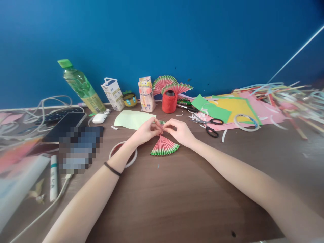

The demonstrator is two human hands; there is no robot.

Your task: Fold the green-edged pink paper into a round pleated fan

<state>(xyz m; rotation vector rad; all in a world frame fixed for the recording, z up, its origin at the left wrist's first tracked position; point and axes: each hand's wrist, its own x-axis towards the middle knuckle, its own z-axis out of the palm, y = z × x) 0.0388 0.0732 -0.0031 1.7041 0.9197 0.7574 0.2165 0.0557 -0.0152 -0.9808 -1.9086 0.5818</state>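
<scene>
Both hands pinch pleated paper at its waist

Pleated paper (164, 147), pink with green-and-white edges, lies at mid-desk (177, 195), gathered at a narrow middle. Lower half spreads as a fan toward the person; a smaller green-edged part shows between the hands. Left hand (146, 131): thumb and fingers clamped on the waist. Right hand (181, 132): fingertips pinched on the same spot from the other side. Hands nearly touching. Dark band (112, 168) on left wrist.

Tape roll (136, 156) lies flat, partly under left forearm. Pale green sheet (131, 119) just behind left hand. Black-handled scissors (208, 127) right of right hand, blades among white scraps, near green sheet (212, 109). Second tape roll (236, 125) further right, on coloured paper.

Back row, left to right: green-capped bottle (82, 87), appears tilted; white carton (113, 94); small yellow figure (130, 100); decorated carton (146, 94); red roll (169, 103), upright, two pink-green fans (164, 83) behind it. Far left: marker (53, 179), white earphone case (99, 118), cables. Far right: straw-like strips (291, 98), blurred.
</scene>
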